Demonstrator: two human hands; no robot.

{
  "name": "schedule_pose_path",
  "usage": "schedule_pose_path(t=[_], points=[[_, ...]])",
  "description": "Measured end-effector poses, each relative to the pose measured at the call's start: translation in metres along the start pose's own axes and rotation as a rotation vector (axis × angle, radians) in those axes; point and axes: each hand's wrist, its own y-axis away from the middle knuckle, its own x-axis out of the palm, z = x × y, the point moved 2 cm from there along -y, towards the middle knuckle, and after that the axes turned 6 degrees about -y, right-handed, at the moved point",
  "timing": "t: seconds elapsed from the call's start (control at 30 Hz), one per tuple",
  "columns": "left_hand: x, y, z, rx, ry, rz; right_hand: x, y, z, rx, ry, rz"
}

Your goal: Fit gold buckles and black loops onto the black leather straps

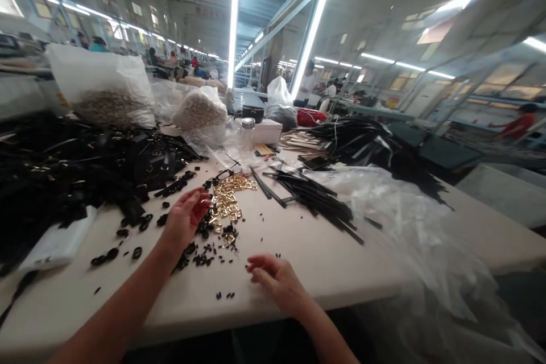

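Reading my left hand (185, 217) as loosely curled over the small black pieces (203, 251) beside the gold buckles (230, 193), my right hand (277, 280) fingertips-down near the table (333, 264) edge, I cannot tell if either grips anything, and I judge a careless sweep could flick pieces off.

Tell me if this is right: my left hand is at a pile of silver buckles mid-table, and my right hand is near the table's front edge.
Not quite. The head view shows the buckles are gold-coloured, not silver. The rest holds: the left hand is at that pile mid-table, and the right hand is near the front edge of the table.
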Motion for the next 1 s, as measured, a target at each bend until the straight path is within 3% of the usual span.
schedule_pose_path(t=[0.17,0.3,0.47,0.63,0.83,1.0], points=[[0.043,0.008,0.031,0.122,-0.302,0.236,-0.056,-0.065,0.025,-0.165,0.485,-0.137],[0.042,0.017,0.055,0.398,-0.675,0.368,-0.091,-0.129,0.027,-0.185,0.769,-0.315],[0.035,0.022,0.072,0.78,-1.094,0.558,-0.102,-0.181,0.013,-0.143,0.981,-0.509],[0.038,0.016,0.072,0.864,-1.177,0.545,-0.097,-0.2,0.004,-0.153,1.165,-0.505],[0.04,0.013,0.069,0.859,-1.194,0.535,-0.091,-0.197,0.002,-0.218,1.262,-0.406],[0.04,0.012,0.067,0.845,-1.18,0.509,-0.089,-0.195,0.002,-0.183,1.259,-0.456]])
